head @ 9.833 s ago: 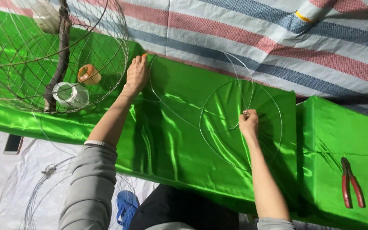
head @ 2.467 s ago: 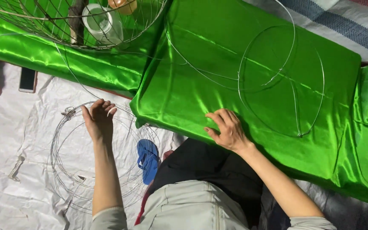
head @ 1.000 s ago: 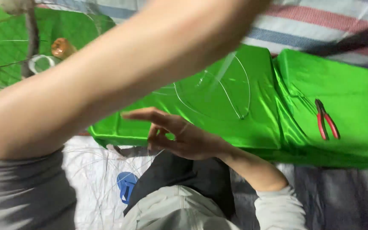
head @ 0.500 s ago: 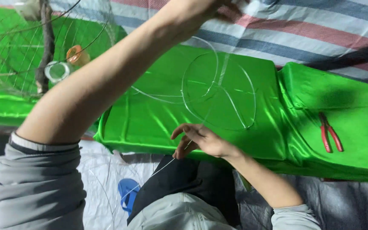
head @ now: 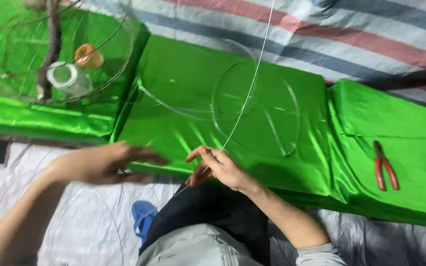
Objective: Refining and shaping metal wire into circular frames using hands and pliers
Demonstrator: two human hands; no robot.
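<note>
Wire (head: 245, 101) stretches up across the green cloth (head: 188, 83), right hand (head: 218, 167) pinching its lower end at the cloth's near edge while left hand (head: 99, 162), open and blurred, hovers beside it, seemingly mid-straightening.

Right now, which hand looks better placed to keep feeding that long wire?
Probably the right hand: it pinches the thin wire between its fingertips at the edge of the green cloth. The left hand is open and blurred beside it, holding nothing visible.

Grey sleeves pushed up both forearms, black trousers, blue sandal (head: 143, 220)
</note>
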